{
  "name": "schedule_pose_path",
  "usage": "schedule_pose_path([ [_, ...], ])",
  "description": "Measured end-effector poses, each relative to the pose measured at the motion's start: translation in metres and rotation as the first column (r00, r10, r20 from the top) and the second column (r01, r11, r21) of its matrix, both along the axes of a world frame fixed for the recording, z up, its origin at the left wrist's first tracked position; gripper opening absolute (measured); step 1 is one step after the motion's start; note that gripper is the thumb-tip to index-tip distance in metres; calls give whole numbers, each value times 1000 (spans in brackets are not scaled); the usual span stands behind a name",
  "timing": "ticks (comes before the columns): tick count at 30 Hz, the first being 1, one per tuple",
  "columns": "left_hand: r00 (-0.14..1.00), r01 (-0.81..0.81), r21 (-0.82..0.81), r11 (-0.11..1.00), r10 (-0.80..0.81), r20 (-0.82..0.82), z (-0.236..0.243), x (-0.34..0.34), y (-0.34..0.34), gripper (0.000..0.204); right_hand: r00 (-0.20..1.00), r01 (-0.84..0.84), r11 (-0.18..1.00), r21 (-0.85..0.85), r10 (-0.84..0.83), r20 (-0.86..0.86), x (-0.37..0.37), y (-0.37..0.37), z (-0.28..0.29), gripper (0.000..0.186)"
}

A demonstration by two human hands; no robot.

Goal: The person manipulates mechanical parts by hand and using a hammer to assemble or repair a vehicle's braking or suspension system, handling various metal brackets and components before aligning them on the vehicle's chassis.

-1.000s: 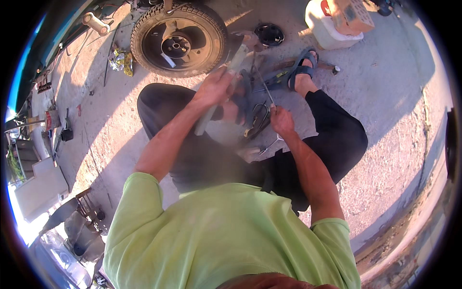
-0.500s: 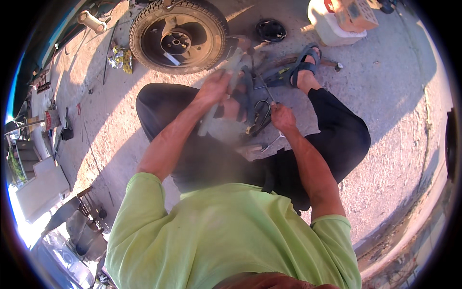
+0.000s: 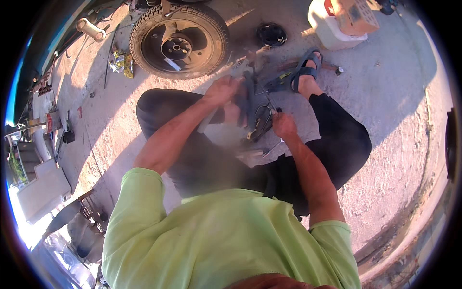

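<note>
My left hand (image 3: 224, 90) is closed around a pale, flat-looking bar, blurred; the bar's lower end (image 3: 207, 121) shows below the wrist, over my bent left leg. My right hand (image 3: 285, 126) is closed on a thin metal rod (image 3: 268, 98), which slants up and leftward from the fist. Between the hands is my left foot in a dark sandal (image 3: 248, 98), partly hidden by the left hand and haze. Left of my right fist, a dark looped tool (image 3: 262, 118), perhaps pliers, lies on the ground.
A spoked wheel with a tyre (image 3: 179, 41) lies ahead on the concrete. Beyond my right sandal (image 3: 307, 70) stands a white container (image 3: 337, 36) with an orange-brown block. A round black part (image 3: 272, 34) lies between them. A crumpled foil packet (image 3: 120, 62) rests left of the wheel.
My left hand has shifted slightly right, and the bar's upper part no longer shows clearly. My right hand has drawn slightly nearer to me with the rod. The whole view has moved a little.
</note>
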State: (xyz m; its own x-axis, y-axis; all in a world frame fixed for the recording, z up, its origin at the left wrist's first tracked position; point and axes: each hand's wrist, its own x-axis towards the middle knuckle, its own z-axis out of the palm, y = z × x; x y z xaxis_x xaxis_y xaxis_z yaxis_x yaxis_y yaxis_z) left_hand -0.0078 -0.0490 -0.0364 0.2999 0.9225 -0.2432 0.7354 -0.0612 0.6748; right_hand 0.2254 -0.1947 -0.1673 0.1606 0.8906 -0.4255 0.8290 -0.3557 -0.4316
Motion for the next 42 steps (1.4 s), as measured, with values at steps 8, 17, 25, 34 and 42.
schedule_pose_path([
  [8,883,-171,-346,923,299,361,40,-6,4,45,1000,-1,995,-103,0,-6,9,4,24,38],
  [17,856,-234,-496,836,419,303,14,-21,-15,41,999,-24,988,-154,19,-31,8,10,44,48],
  [25,870,-166,-474,864,355,343,13,-16,-9,43,956,149,985,-89,-167,-240,8,7,12,51],
  [34,838,-201,-501,842,413,357,8,-19,-11,43,994,-45,994,-104,34,-106,9,26,48,52],
  [42,863,-207,-518,830,405,304,17,-14,-9,45,999,-15,973,-231,5,-41,4,26,68,51],
])
